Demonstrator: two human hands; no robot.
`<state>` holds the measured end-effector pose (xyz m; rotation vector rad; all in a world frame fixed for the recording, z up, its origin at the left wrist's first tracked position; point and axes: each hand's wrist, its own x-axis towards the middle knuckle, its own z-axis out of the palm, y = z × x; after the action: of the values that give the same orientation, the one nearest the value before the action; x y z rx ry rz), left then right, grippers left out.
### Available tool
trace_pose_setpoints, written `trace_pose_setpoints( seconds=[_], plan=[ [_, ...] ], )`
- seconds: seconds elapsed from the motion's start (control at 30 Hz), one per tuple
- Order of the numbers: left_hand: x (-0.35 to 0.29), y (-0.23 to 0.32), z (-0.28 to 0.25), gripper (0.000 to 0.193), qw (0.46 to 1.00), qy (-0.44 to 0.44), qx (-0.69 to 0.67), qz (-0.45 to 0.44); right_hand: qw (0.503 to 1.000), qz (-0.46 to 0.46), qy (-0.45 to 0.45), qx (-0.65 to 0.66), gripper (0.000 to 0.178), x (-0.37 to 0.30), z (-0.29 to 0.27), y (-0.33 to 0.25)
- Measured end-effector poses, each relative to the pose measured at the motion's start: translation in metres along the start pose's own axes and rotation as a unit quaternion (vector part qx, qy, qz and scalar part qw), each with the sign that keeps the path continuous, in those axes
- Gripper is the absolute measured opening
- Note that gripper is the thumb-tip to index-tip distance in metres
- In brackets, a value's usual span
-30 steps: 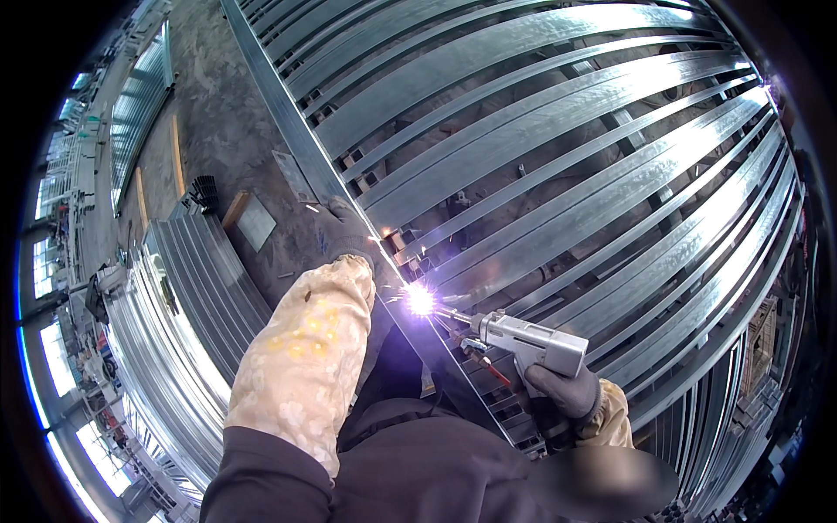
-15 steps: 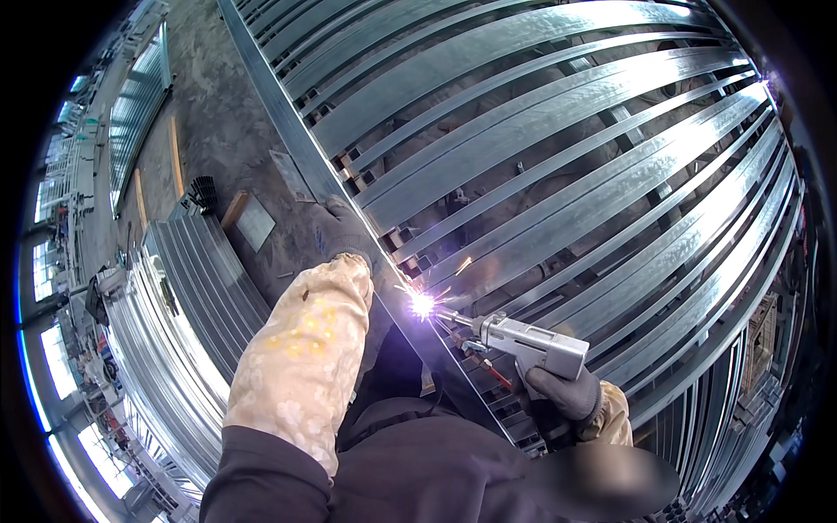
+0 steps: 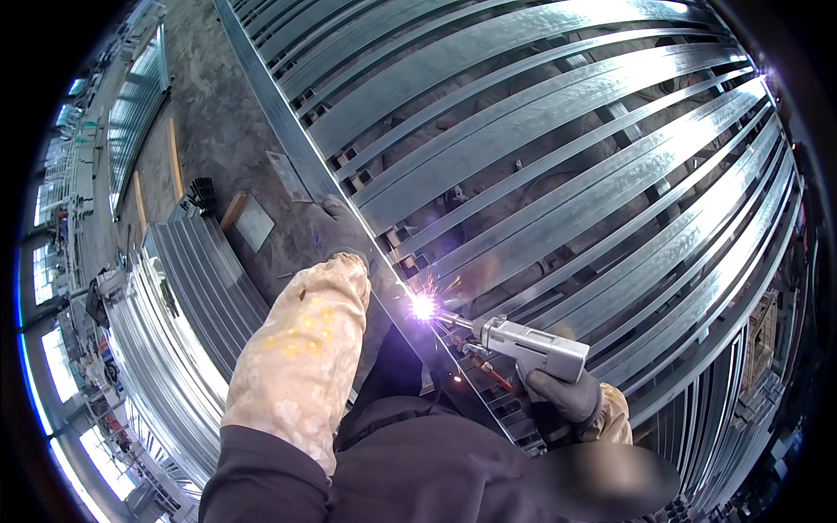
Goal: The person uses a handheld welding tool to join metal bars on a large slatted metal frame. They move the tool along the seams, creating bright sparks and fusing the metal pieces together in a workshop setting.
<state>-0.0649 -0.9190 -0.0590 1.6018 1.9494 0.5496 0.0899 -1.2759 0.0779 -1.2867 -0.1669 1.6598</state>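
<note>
My right hand (image 3: 568, 394), in a dark grey glove, is closed around the grip of a silver handheld welding torch (image 3: 536, 344). The torch's nozzle points left, and a bright violet-white arc with sparks (image 3: 423, 305) burns at its tip, on the long metal edge rail (image 3: 305, 161). Just beyond the arc, my left hand (image 3: 342, 230), gloved and under a pale, yellow-spotted sleeve, is at that rail. Its fingers seem closed over the rail, partly hidden. Several slats (image 3: 488, 183) of a galvanized metal frame run from the rail to the upper right.
Stacked metal profiles (image 3: 214, 283) lie on the floor at left, near a bundle of black tubes (image 3: 202, 193) and a small flat plate (image 3: 255, 223). A wooden strip (image 3: 175, 157) lies farther off. Another bright spark (image 3: 764, 78) shows at the frame's far right edge.
The metal frame has shifted slightly toward the upper left in the picture, while the torch and both hands keep nearly the same place. The arc still burns, its sparks now spraying upward.
</note>
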Motion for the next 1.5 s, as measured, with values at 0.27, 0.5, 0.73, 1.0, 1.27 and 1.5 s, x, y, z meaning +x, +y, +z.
trace_pose_setpoints(
  seconds=[0.27,0.5,0.73,1.0,1.27,1.5],
  plan=[
    [0.013,-0.027,0.017,0.037,0.994,0.091,0.014,0.057,1.000,0.009,0.012,0.027,0.062,-0.004,0.002,0.004],
    [0.012,-0.022,0.014,0.038,0.995,0.088,0.017,0.038,1.000,0.005,0.006,0.019,0.063,-0.006,0.003,0.001],
    [0.011,-0.020,0.009,0.036,0.997,0.055,0.018,0.047,0.999,0.047,0.003,0.004,0.062,-0.011,-0.003,0.005],
    [0.010,-0.017,0.008,0.038,0.998,0.054,0.002,0.032,1.000,0.015,0.005,0.002,0.064,-0.013,-0.007,0.018],
    [0.008,-0.011,0.001,0.041,0.999,0.029,0.009,0.038,0.999,0.024,0.015,0.016,0.065,-0.019,-0.005,0.017],
    [0.007,-0.010,0.003,0.040,0.999,0.025,0.002,0.023,0.999,0.033,0.030,0.020,0.064,-0.021,0.000,0.013]
  ],
)
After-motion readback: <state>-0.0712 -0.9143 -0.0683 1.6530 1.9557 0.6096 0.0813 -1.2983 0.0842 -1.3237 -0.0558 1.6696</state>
